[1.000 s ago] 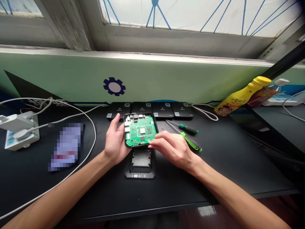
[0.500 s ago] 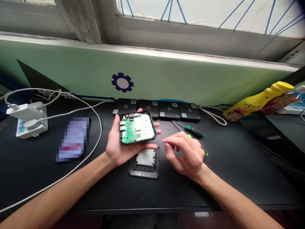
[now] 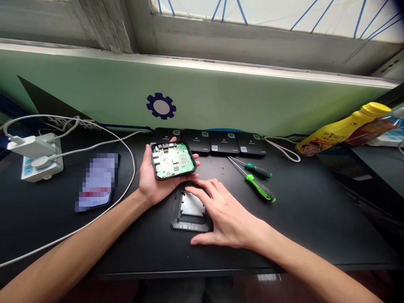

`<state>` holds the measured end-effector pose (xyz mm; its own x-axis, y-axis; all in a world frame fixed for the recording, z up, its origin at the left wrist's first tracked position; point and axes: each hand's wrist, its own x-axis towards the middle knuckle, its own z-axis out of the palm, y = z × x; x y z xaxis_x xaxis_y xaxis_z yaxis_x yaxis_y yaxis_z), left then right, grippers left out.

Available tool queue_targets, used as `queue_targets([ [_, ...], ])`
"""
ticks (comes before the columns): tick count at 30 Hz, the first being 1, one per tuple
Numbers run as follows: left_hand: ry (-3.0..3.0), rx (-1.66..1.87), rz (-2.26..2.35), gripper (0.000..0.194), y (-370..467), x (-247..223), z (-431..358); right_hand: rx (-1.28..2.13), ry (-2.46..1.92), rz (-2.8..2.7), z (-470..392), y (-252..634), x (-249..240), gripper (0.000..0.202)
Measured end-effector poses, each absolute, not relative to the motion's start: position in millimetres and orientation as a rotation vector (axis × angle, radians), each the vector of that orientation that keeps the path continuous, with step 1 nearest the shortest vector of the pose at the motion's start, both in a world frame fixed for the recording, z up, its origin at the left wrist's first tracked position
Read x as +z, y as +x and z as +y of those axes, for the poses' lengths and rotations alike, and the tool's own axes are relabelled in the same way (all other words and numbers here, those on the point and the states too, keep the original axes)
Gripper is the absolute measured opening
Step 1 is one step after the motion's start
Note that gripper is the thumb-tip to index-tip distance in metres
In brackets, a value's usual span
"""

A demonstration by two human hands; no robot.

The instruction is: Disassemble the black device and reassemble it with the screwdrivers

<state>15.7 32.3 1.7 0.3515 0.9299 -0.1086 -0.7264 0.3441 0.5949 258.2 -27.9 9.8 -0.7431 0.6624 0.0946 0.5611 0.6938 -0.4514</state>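
My left hand holds an opened set-top box from below, its green circuit board facing up and ports along its left and far edges. Below it on the desk lies the black cover with a silver metal plate in it. My right hand reaches over the right side of that cover, fingers spread and thumb apart near its front edge. Whether its fingertips touch the cover I cannot tell. Two small screws rest on the desk beyond my right hand.
A bright green screwdriver and a dark green screwdriver lie right of centre. Several closed black boxes line the back panel. A phone, a white cable and a power strip are left; a yellow bottle lies tilted at right.
My right hand has moved left and down over the cover, its fingers opening out. My left hand has shifted the set-top box slightly left and farther back. The bright green screwdriver is now uncovered.
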Motion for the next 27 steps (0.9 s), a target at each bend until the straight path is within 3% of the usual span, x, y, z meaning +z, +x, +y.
queue_targets([
  [7, 0.475, 1.091, 0.466, 0.084, 14, 1, 34, 0.479, -1.028, -2.704, -22, 270, 18, 0.103],
  [11, 0.436, 1.083, 0.456, 0.081, 15, 2, 34, 0.601, -1.025, -2.652, -16, 277, 20, 0.089],
  [27, 0.391, 1.126, 0.435, 0.079, 15, -1, 33, 1.033, -0.994, -2.318, -5, 286, 15, 0.076],
])
